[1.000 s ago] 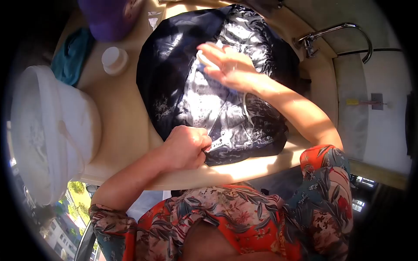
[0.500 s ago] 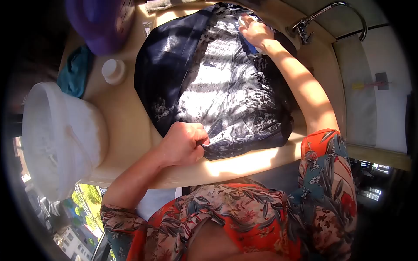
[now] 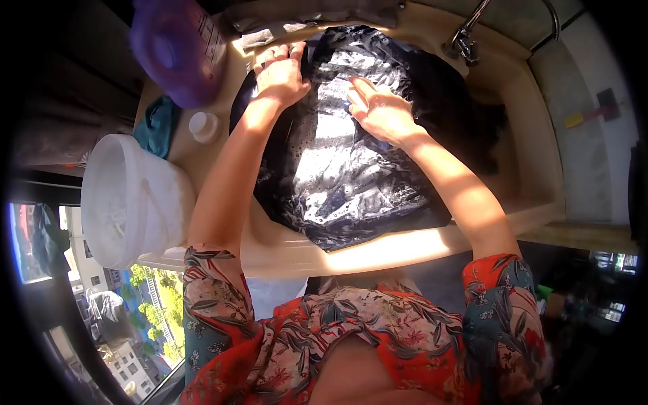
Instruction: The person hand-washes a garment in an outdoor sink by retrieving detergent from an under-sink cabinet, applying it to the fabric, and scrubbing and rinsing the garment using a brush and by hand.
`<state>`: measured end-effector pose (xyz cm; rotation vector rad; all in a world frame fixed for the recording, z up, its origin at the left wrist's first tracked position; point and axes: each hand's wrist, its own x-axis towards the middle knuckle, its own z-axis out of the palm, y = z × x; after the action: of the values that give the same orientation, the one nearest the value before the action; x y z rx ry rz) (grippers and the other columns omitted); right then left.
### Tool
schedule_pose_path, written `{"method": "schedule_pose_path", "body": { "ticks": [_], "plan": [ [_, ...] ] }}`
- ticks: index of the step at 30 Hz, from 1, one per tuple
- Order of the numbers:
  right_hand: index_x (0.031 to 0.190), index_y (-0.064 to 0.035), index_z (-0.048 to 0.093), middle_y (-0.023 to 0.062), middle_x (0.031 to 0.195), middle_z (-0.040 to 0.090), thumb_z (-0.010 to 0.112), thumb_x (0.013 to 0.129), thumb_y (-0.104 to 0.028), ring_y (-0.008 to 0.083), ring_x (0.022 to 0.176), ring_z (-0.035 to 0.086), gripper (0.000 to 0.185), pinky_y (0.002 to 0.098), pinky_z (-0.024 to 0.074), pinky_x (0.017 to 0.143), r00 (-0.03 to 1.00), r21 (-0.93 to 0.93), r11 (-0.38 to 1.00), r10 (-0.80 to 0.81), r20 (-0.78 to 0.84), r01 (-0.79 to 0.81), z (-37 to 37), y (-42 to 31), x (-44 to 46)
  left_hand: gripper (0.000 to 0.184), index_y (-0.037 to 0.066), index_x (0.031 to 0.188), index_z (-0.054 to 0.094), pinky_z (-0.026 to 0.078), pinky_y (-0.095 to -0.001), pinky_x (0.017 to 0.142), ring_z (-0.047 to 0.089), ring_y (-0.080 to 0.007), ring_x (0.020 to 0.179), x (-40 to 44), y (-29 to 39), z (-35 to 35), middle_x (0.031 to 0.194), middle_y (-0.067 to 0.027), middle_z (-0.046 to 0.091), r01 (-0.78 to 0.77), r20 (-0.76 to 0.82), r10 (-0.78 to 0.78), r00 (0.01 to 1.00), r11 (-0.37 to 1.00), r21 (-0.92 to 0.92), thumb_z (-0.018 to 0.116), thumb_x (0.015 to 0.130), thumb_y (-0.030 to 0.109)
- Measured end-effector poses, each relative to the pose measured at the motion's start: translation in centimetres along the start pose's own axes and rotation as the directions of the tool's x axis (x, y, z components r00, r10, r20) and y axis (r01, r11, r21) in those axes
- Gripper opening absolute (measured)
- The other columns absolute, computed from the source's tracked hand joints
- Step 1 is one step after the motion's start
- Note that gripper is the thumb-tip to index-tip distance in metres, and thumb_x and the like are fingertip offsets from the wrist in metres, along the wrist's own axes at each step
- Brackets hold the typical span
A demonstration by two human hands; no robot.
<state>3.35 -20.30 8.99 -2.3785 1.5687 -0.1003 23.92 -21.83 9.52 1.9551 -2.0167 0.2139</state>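
Observation:
A dark, wet cloth item [image 3: 358,169], seemingly a garment, lies spread over the edge of the beige sink [image 3: 533,135], its middle streaked with white suds. My left hand [image 3: 280,77] is at its upper left edge, fingers bent over the dark fabric; the fingertips are partly lost in the glare. On the soapy middle rests my right hand [image 3: 385,118], closed around a small white-and-blue scrubber [image 3: 358,101]. The hand hides most of that scrubber, so its full shape cannot be seen.
To the left stand a white bucket [image 3: 111,202], a white cap [image 3: 203,127] and a purple jug [image 3: 182,54], with a teal cloth [image 3: 156,125] between. A chrome faucet [image 3: 464,44] rises at the upper right. A window [image 3: 155,304] is at the lower left.
My left hand has moved from the garment's lower edge up to its upper left edge. My right hand has come down and left onto the suds. The view has shifted slightly.

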Motion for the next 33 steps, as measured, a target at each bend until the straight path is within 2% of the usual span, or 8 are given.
{"method": "schedule_pose_path", "body": {
  "ticks": [6, 10, 13, 19, 22, 26, 32, 33],
  "plan": [
    [0.139, -0.0210, 0.036, 0.0188, 0.123, 0.053, 0.049, 0.086, -0.040, 0.0330, 0.111, 0.053, 0.058, 0.0397, 0.0404, 0.096, 0.994, 0.183, 0.978, 0.102, 0.022, -0.105, -0.3, -0.9, 0.6, 0.046, 0.012, 0.107, 0.065, 0.049, -0.0297, 0.068, 0.063, -0.0275, 0.069, 1.4, -9.9, -2.2, 0.081, -0.0119, 0.066, 0.258, 0.106, -0.238, 0.966, 0.813, -0.523, 0.044, 0.069, -0.004],
    [0.140, -0.0132, 0.035, 0.0164, 0.135, 0.046, 0.052, 0.086, -0.035, 0.0283, 0.122, 0.047, 0.061, 0.0333, 0.0365, 0.102, 0.986, 0.343, 0.938, -0.016, 0.168, -0.043, -1.5, 1.5, 1.2, 0.043, 0.009, 0.103, 0.066, 0.045, -0.0293, 0.061, 0.056, -0.0242, 0.064, -5.3, -7.1, -6.9, 0.075, -0.0091, 0.057, -0.179, -0.180, 0.120, 0.976, 0.916, -0.359, 0.046, 0.068, -0.008],
    [0.138, -0.0125, 0.038, 0.0195, 0.128, 0.051, 0.055, 0.086, -0.029, 0.0273, 0.117, 0.052, 0.057, 0.0335, 0.0402, 0.098, 0.997, 0.610, 0.792, 0.045, -0.060, 0.001, -2.5, 4.2, 0.9, 0.030, 0.011, 0.104, 0.065, 0.046, -0.0352, 0.063, 0.059, -0.0278, 0.070, -10.9, -2.7, -6.3, 0.079, -0.0104, 0.056, -0.002, 0.201, 0.085, 0.976, 0.924, -0.381, 0.057, 0.076, 0.007],
    [0.136, -0.0242, 0.035, 0.0260, 0.110, 0.054, 0.049, 0.088, -0.040, 0.0404, 0.104, 0.055, 0.052, 0.0448, 0.0472, 0.086, 0.930, 0.111, 0.924, -0.366, -0.029, 0.367, 0.6, -6.8, -0.5, 0.033, 0.014, 0.109, 0.065, 0.050, -0.0360, 0.069, 0.062, -0.0300, 0.081, -13.4, -1.7, -3.1, 0.095, -0.0102, 0.065, 0.033, 0.248, 0.073, 0.966, 0.917, -0.398, 0.066, 0.076, 0.015],
    [0.136, -0.0214, 0.034, 0.0227, 0.114, 0.055, 0.043, 0.090, -0.042, 0.0381, 0.104, 0.056, 0.052, 0.0453, 0.0473, 0.087, 0.995, -0.164, 0.986, -0.020, 0.098, 0.036, -3.4, -0.9, 6.3, 0.041, 0.015, 0.109, 0.065, 0.050, -0.0346, 0.072, 0.063, -0.0289, 0.087, -13.5, -1.2, -3.8, 0.101, -0.0097, 0.065, 0.064, 0.270, 0.076, 0.960, 0.878, -0.475, 0.067, 0.070, 0.006],
    [0.132, -0.0117, 0.040, 0.0173, 0.118, 0.055, 0.045, 0.093, -0.029, 0.0293, 0.099, 0.060, 0.044, 0.0410, 0.0505, 0.083, 0.995, -0.015, 0.995, 0.099, -0.019, -0.099, -5.3, 5.3, 9.7, 0.043, 0.017, 0.110, 0.065, 0.050, -0.0356, 0.073, 0.062, -0.0300, 0.087, -12.7, -0.1, -4.6, 0.102, -0.0085, 0.065, 0.096, 0.325, 0.056, 0.944, 0.896, -0.433, 0.066, 0.069, 0.005],
    [0.141, -0.0236, 0.029, 0.0248, 0.130, 0.045, 0.045, 0.091, -0.043, 0.0393, 0.113, 0.050, 0.056, 0.0433, 0.0414, 0.096, 0.971, -0.066, 0.970, -0.232, 0.060, 0.235, -2.0, -3.7, 0.7, 0.043, 0.017, 0.111, 0.065, 0.050, -0.0354, 0.076, 0.061, -0.0285, 0.092, -13.1, 0.0, -5.2, 0.106, -0.0080, 0.063, 0.115, 0.339, 0.070, 0.938, 0.860, -0.496, 0.065, 0.069, 0.004],
    [0.140, -0.0222, 0.031, 0.0251, 0.123, 0.051, 0.045, 0.091, -0.041, 0.0381, 0.108, 0.055, 0.054, 0.0436, 0.0434, 0.094, 0.987, -0.208, 0.978, -0.001, 0.160, 0.034, -5.6, -2.3, 2.8, 0.043, 0.017, 0.110, 0.065, 0.050, -0.0354, 0.076, 0.061, -0.0285, 0.092, -13.1, 0.1, -5.1, 0.105, -0.0081, 0.064, 0.113, 0.337, 0.073, 0.939, 0.858, -0.502, 0.065, 0.069, 0.005]
  ]
}}
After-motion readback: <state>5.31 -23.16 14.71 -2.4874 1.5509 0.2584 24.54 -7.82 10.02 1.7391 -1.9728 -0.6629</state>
